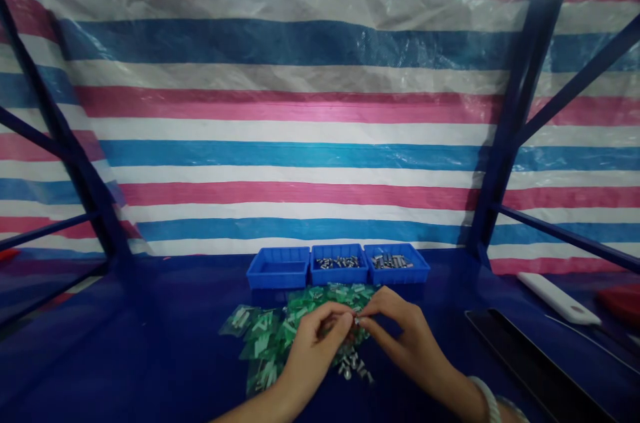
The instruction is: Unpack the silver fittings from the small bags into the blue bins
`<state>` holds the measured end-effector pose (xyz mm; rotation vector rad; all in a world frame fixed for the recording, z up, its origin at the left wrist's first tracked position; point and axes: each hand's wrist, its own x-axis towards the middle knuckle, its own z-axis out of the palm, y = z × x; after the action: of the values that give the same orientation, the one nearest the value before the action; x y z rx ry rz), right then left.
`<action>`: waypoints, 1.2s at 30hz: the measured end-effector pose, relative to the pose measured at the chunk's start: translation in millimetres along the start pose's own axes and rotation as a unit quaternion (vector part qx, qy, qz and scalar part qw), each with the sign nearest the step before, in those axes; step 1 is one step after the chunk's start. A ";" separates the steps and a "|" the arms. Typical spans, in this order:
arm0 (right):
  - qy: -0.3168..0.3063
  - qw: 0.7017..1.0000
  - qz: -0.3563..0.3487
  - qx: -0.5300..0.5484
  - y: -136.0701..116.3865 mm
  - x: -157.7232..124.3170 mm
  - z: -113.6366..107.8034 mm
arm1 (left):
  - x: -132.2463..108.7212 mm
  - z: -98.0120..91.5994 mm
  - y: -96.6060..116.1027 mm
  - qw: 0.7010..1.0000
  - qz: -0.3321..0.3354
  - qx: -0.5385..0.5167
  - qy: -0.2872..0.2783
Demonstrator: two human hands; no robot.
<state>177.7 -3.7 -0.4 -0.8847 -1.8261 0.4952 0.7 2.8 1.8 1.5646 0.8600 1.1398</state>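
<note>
Above the middle of the blue table, my left hand point(320, 333) and my right hand point(407, 329) meet at the fingertips. Both are closed in a pinch around a small silvery metal piece point(357, 321), mostly covered by the fingers, so its exact kind is unclear. Just below lie several loose metal fittings point(354, 364), resembling short screws or studs. Behind and left of my hands spreads a pile of small green-tinted plastic bags point(263, 324) with pale or metallic parts inside. My left hand and forearm cover part of this pile.
Behind the pile stand three blue bins: the left bin point(279, 269) shows no parts, the middle bin point(340, 276) and right bin point(420, 269) hold metal parts. At right lie a dark flat tablet-like slab point(535, 363) and a white bar-shaped device point(557, 299). Blue frame posts point(505, 143) flank the table.
</note>
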 end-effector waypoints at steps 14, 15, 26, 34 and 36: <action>0.056 0.884 0.252 0.390 27.3 7.0 11.2 | 62.4 -0.1 2.2 0.872 0.328 0.353 0.082; 0.059 0.908 0.238 0.339 28.7 9.9 6.6 | 77.0 -3.6 2.5 0.867 0.328 0.365 0.089; -0.286 0.942 0.024 -0.174 7.7 -8.3 -4.9 | 74.3 -39.7 1.1 0.795 0.300 0.520 0.086; -0.198 0.972 0.055 -0.116 9.2 -2.4 -6.3 | 28.8 -14.4 3.6 0.868 0.251 0.429 0.017; -0.162 0.984 0.067 -0.039 5.5 3.7 -9.9 | 23.8 -9.7 4.3 0.888 0.234 0.395 0.009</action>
<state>187.9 2.0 2.2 -1.0317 -2.1013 0.6887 -1.1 26.3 12.9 2.5432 1.0649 1.1982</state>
